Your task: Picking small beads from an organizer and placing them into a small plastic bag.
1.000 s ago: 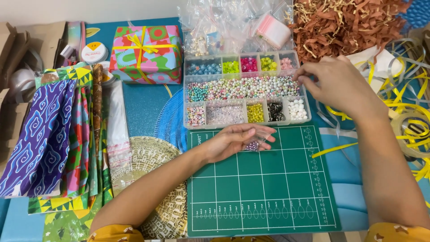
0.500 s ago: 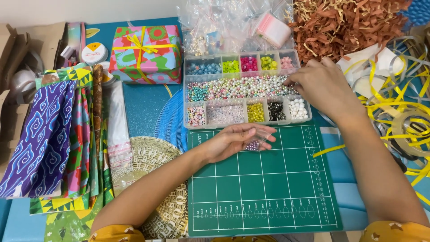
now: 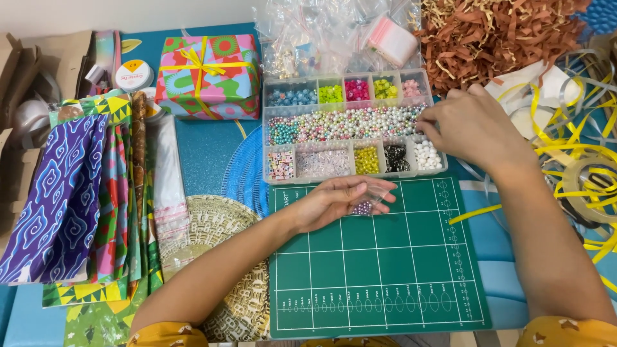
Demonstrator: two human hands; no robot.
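Note:
My left hand lies palm up on the green cutting mat, cupping a small clear plastic bag with a few pastel beads in it. My right hand reaches into the right end of the clear bead organizer box, fingertips pinched over the long middle compartment of pastel pearl beads. Whether a bead sits between the fingertips is hidden. The box's small compartments hold blue, green, pink, yellow, white and dark beads.
A wrapped gift box with yellow ribbon stands at the back left. Patterned papers fan out on the left, a woven placemat beside the mat. Clear small bags, brown shredded paper and yellow-silver ribbon coils lie behind and right.
My right hand has drifted slightly left and down toward the pearl beads at the box's right end. The left hand has stayed put with the little bag.

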